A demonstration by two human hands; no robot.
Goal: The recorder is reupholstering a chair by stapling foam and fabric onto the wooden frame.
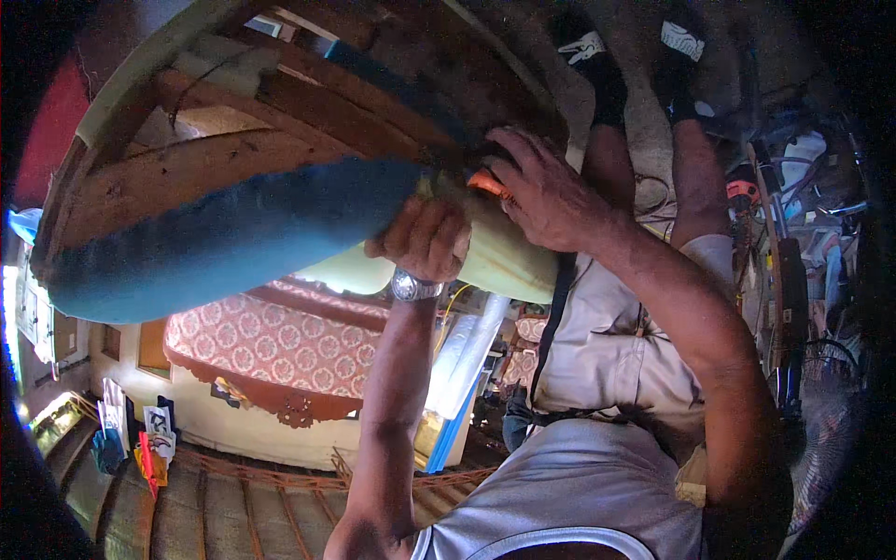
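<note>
A wooden furniture frame (224, 154) with bare brown rails and pale padded edges fills the upper left. Along its near side runs a thick blue foam-like pad (215, 238), with pale green padding (504, 261) beside it. My left hand (427, 238), wearing a metal watch (415, 285), is closed on the edge where blue and green meet; a small pale piece shows above its knuckles. Just right of it, my right hand (551, 191) has its fingers curled round an orange-handled tool (489, 184). The tool's working end is hidden in shadow.
A patterned pink upholstered seat (280, 345) with a carved wooden trim lies at left, beyond the frame. Plastic-wrapped rolls (467, 359) stand near my left forearm. A fan (826, 411) and a cluttered pile with a red tool (743, 191) are at right.
</note>
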